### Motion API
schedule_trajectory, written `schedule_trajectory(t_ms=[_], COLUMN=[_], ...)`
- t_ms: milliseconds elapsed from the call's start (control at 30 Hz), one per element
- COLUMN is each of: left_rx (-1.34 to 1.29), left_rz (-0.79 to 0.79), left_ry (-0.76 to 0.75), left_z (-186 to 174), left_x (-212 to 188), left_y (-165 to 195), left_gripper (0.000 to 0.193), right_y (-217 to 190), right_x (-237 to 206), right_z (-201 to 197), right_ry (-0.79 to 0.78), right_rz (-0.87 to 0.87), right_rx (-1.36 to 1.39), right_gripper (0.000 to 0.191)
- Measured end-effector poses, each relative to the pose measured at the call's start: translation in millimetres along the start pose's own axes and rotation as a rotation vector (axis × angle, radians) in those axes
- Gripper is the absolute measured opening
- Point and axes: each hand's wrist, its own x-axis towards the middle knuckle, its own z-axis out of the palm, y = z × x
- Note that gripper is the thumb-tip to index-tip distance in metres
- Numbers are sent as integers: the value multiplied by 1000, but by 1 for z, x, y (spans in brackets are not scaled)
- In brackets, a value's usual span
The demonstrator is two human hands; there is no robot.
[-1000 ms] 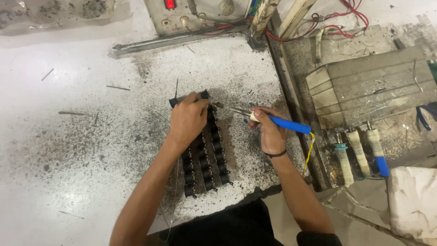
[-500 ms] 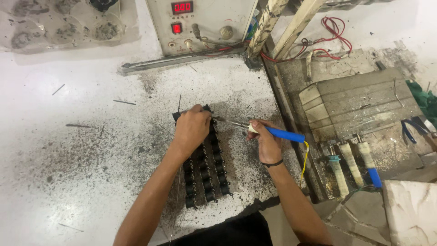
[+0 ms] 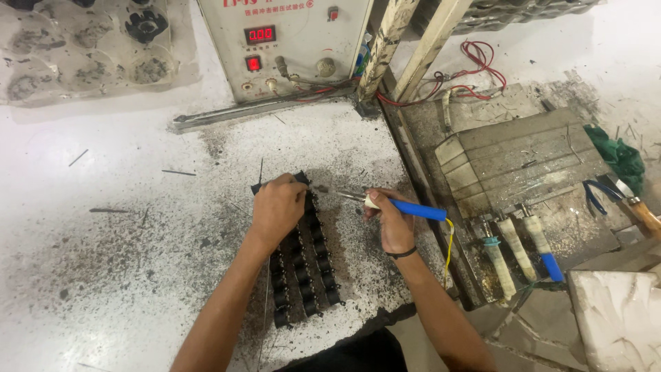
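- Since the earlier frames the head camera has tilted up, so the whole front of the grey machine point(image 3: 286, 41) with its red lit display now shows at the top, while both hands sit lower in the picture at the same spot on the work
- Head view: the left hand point(image 3: 277, 207) lies palm down on the far end of the black component block point(image 3: 303, 265), fingers curled over its top edge and pressing it to the speckled white table point(image 3: 103, 275)
- Head view: the right hand point(image 3: 391, 222) is closed around the blue-handled soldering iron point(image 3: 413, 209), whose metal tip points left, close to the fingers of the left hand, just above the block's upper right corner
- Head view: the block lies lengthwise toward the person, rows of small black parts running down it, in a patch of dark grit
- Head view: a yellow wire point(image 3: 449, 244) hangs from the iron's handle, and a black band circles the right wrist
- Head view: to the right, a worn wooden stand point(image 3: 523, 158) holds three more tools point(image 3: 520, 244) with pale and blue handles; red wires point(image 3: 475, 69) loop behind it
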Motion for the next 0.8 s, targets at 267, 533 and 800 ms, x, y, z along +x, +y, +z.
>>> schedule_trajectory(t_ms=[267, 533, 800], left_rx=[-3, 8, 60], left_rz=[-51, 20, 129], left_ry=[-87, -24, 39], left_z=[-3, -5, -3], left_x=[4, 3, -3], left_y=[4, 6, 8], left_gripper=[13, 11, 10], right_y=[-1, 0, -9], right_x=[0, -1, -3], right_z=[1, 0, -11], right_ry=[-13, -59, -108], right_rz=[0, -50, -148], right_rx=[20, -1, 4], right_gripper=[21, 21, 20])
